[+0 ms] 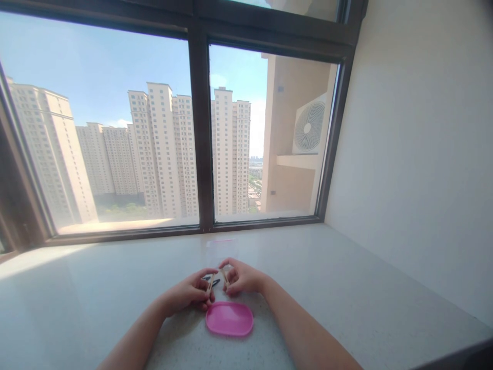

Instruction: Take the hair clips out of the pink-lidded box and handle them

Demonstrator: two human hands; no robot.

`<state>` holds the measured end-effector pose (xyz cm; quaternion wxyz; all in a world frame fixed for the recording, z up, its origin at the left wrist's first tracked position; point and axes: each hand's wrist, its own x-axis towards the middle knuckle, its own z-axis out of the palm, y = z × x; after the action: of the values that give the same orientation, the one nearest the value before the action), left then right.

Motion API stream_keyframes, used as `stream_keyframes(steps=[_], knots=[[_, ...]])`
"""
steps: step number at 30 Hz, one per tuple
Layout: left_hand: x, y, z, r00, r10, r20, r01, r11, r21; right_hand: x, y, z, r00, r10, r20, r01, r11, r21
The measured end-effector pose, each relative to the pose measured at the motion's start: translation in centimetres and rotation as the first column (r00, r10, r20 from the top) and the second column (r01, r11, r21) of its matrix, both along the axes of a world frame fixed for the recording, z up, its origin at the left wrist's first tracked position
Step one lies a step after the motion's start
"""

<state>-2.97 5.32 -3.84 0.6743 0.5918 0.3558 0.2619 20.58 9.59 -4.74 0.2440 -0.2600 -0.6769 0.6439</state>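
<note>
My left hand pinches a slim beige hair clip upright between thumb and fingertips. Facing it, a second beige hair clip is gripped by its ends in my right hand. The two clips are apart. Between the hands, small dark hair clips show, partly hidden by the left fingers. Just in front of both hands lies a shallow pink tray with rounded corners, and nothing is in it.
Behind my hands a clear plastic container with a pink edge sits on the pale speckled sill. A dark-framed window bounds the far side, and a white wall closes off the right.
</note>
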Motion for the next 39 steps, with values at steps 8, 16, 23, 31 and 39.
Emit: stream_keyframes(steps=[8, 16, 23, 31, 39], knots=[[0.2, -0.4, 0.7, 0.995, 0.046, -0.086, -0.045, 0.999, 0.022, 0.0, 0.0, 0.1, 1.000, 0.009, -0.011, -0.009, 1.000, -0.007], [0.3, -0.5, 0.8, 0.994, 0.058, -0.091, -0.057, 0.998, 0.016, -0.1, 0.2, -0.1, 1.000, 0.016, 0.009, -0.016, 1.000, 0.002], [0.4, -0.6, 1.0, 0.996, 0.058, -0.073, -0.057, 0.998, 0.015, 0.1, 0.4, -0.4, 1.000, 0.027, 0.005, -0.027, 0.999, 0.019], [0.5, -0.7, 1.1, 0.995, 0.069, -0.074, -0.070, 0.998, 0.001, -0.1, -0.1, 0.3, 1.000, 0.008, 0.000, -0.008, 1.000, 0.002], [0.4, -0.6, 0.9, 0.995, 0.071, -0.077, -0.070, 0.998, 0.008, -0.1, 0.3, -0.2, 1.000, 0.018, 0.007, -0.018, 1.000, 0.020]])
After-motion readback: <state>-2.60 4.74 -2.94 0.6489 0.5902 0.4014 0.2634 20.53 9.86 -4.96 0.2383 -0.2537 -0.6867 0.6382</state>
